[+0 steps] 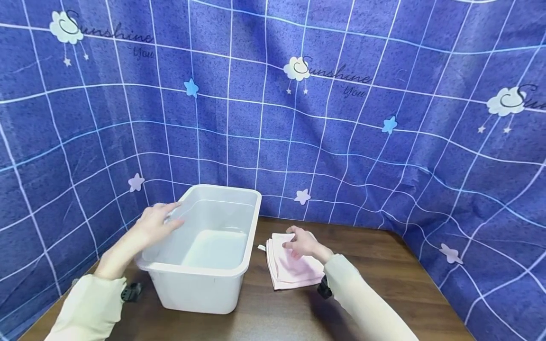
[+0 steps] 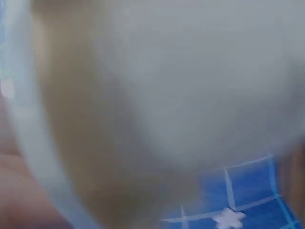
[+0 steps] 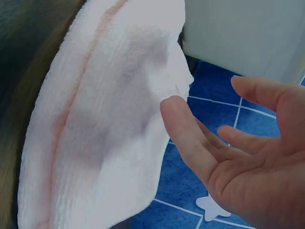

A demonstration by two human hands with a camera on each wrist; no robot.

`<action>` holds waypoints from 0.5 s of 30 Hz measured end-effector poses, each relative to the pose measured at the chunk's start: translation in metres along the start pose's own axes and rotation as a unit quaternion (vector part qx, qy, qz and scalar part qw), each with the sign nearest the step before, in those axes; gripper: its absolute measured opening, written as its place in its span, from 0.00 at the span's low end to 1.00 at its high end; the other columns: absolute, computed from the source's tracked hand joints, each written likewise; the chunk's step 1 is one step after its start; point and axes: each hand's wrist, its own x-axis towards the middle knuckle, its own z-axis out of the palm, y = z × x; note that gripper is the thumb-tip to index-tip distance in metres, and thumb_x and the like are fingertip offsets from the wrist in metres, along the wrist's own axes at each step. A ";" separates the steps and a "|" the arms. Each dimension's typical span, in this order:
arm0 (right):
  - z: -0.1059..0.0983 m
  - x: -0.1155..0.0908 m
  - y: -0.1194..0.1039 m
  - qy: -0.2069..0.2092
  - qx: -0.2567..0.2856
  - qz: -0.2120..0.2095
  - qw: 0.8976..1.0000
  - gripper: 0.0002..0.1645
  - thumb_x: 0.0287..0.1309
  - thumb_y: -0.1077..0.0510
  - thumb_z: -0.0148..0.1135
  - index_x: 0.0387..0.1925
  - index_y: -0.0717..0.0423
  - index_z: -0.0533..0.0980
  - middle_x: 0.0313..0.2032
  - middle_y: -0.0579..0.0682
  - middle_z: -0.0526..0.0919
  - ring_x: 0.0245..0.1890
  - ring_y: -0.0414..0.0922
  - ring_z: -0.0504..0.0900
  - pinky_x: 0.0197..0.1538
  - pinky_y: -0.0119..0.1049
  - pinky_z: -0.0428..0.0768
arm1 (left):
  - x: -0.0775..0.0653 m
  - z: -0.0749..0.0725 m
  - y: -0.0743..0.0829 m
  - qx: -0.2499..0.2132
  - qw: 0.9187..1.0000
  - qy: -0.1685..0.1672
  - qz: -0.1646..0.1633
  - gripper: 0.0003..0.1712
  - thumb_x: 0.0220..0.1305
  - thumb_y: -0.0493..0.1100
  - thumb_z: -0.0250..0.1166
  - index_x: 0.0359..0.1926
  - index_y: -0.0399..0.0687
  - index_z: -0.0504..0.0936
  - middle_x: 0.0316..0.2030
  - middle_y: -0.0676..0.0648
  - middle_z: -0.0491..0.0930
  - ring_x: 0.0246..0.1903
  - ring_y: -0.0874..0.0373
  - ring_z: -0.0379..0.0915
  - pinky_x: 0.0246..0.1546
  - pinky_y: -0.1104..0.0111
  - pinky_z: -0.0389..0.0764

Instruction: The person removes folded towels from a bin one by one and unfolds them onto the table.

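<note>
A folded pink towel [image 1: 294,277] with a small white tag lies on the brown table, right of a white plastic tub [image 1: 200,289]. Over the towel's upper right part is my right hand [image 1: 304,243], its fingers loosely bent and spread. In the right wrist view nothing sits between thumb and fingers, and one fingertip overlaps the edge of the towel [image 3: 105,124]. My left hand [image 1: 152,226] hovers at the tub's left rim, fingers extended toward its inside. The blurred pale tub wall [image 2: 200,81] fills most of the left wrist view, with part of the hand at its left edge.
The wooden table [image 1: 371,284] extends to the right of the towel. A blue curtain [image 1: 324,142] with white grid lines, stars and clouds hangs behind and along both sides. Inside the deep tub, the bare floor [image 1: 217,248] shows. Both wrists carry small black devices.
</note>
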 end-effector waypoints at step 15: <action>-0.007 -0.026 0.001 -0.047 -0.026 -0.069 0.996 0.22 0.59 0.59 0.61 0.48 0.74 0.73 0.32 0.65 0.84 0.25 0.61 0.84 0.24 0.45 0.84 | -0.008 0.041 0.130 0.039 0.996 0.047 0.071 0.27 0.64 0.47 0.60 0.59 0.36 0.75 0.56 0.34 0.76 0.59 0.37 0.68 0.59 0.42 0.67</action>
